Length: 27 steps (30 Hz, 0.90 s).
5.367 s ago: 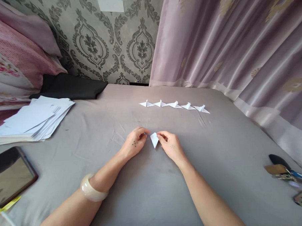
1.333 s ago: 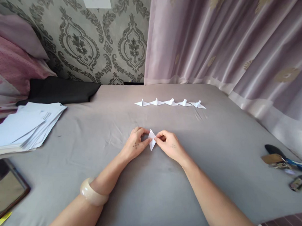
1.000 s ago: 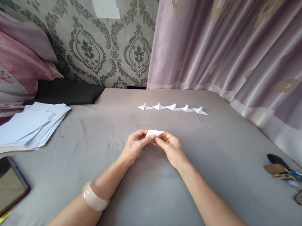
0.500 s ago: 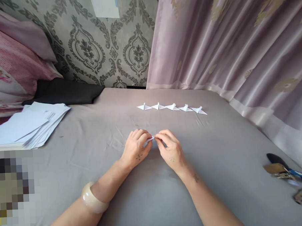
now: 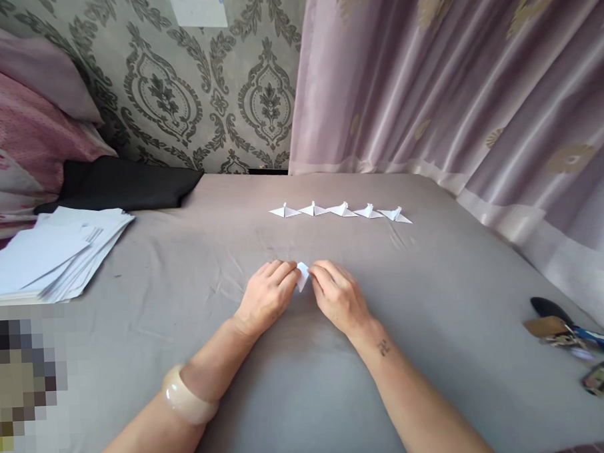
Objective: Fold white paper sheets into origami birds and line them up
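A small piece of folded white paper [image 5: 303,277] is held up between my two hands, above the middle of the grey sheet. My left hand [image 5: 271,293] is closed on its left side, with the fingers covering part of it. At its right edge, my right hand [image 5: 337,293] pinches with thumb and fingertips. Further back, several folded white paper birds [image 5: 343,210] stand in a row, wing tips close together or overlapping.
A stack of white paper sheets [image 5: 47,254] lies at the left, in front of a folded black cloth [image 5: 125,184]. Keys on a blue strap [image 5: 562,339] are at the right edge. Pink curtains [image 5: 426,81] hang behind the grey sheet [image 5: 183,258].
The folded paper has turned from nearly edge-on to showing a flat face between my hands. Both hands have rotated slightly, and the whole view has shifted a little.
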Available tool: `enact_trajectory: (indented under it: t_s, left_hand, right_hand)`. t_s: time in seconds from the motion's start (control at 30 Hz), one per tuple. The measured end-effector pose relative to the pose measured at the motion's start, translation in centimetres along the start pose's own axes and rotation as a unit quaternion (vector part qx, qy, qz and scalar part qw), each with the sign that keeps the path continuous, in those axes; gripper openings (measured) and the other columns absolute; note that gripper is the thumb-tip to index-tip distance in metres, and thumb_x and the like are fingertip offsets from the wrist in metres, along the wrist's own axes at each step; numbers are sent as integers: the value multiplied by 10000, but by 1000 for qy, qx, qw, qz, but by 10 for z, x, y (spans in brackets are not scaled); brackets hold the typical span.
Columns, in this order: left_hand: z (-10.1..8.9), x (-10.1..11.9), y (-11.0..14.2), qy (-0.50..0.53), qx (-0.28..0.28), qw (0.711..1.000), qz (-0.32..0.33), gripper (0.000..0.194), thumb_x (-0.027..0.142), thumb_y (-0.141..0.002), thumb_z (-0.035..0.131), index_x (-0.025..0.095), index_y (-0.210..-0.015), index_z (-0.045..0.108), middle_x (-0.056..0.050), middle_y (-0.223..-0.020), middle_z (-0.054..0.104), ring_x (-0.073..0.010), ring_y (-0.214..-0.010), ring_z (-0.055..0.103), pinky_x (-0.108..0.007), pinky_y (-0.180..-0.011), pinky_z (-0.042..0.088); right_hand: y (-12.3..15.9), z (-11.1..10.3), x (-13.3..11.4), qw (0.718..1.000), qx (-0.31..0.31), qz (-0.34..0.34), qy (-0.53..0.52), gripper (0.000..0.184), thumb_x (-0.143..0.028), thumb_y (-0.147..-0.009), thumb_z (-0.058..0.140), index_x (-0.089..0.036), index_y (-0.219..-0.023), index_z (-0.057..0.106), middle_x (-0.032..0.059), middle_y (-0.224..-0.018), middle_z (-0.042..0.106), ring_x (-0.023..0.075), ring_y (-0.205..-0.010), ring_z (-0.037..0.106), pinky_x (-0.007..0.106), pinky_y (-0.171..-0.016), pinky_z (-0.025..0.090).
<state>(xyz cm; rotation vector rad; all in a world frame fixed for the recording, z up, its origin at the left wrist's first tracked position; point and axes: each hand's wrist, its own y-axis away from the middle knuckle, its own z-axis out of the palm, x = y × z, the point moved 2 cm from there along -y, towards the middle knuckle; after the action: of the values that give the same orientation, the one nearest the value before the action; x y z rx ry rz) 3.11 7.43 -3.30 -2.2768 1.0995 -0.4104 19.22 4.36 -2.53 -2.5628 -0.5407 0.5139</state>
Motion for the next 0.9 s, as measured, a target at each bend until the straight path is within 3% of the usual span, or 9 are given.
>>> enact_trajectory:
  t_s: [0.13, 0.23, 0.33, 0.5, 0.7, 0.9]
  left_hand:
    - [7, 3, 4, 32, -106, 994, -12, 249, 118, -936, 356, 174, -831, 575, -68, -837, 621, -188, -752, 549, -303, -653, 438]
    - [7, 3, 8, 99, -152, 983, -40, 227, 65, -871, 393, 170, -896, 593, -77, -899, 625, -198, -834, 572, -291, -694, 480]
    - [4, 0, 11, 185, -152, 966, -97, 341, 8, -747, 438, 167, -993, 611, -92, -1032, 621, -204, -939, 587, -296, -795, 505]
    - [-1, -7, 9, 275, -163, 928, -192, 247, 113, -760, 522, 170, -964, 650, -70, -993, 611, -142, -743, 599, -263, -701, 511]
    - [-2, -13, 9, 316, -184, 903, -226, 170, 284, -826, 577, 199, -931, 681, -50, -964, 615, -137, -734, 601, -265, -700, 503]
    - [-3, -14, 8, 318, -185, 902, -224, 232, 147, -769, 515, 192, -936, 670, -56, -976, 616, -133, -728, 605, -265, -702, 504]
  right_hand:
    - [1, 1, 2, 992, -129, -2, 5, 276, -37, -885, 389, -193, -902, 615, 77, -874, 621, 204, -846, 572, 326, -756, 439]
    - [2, 0, 4, 987, -161, 4, -24, 291, -13, -855, 416, -200, -936, 622, 68, -914, 614, 198, -890, 561, 314, -774, 430]
    - [3, -2, 6, 985, -161, 19, -57, 317, -11, -845, 435, -213, -993, 631, 54, -951, 617, 186, -926, 564, 302, -812, 427]
    - [4, -5, 6, 980, -163, 77, -87, 289, -69, -854, 475, -221, -1032, 644, 39, -978, 619, 167, -899, 577, 291, -801, 434]
    - [3, -9, 4, 971, -180, 107, -114, 202, -186, -851, 565, -228, -1026, 656, 31, -984, 624, 172, -881, 582, 306, -805, 440]
    - [1, -9, 7, 967, -193, 115, -123, 169, -206, -880, 552, -239, -992, 674, 25, -968, 626, 166, -876, 585, 301, -786, 444]
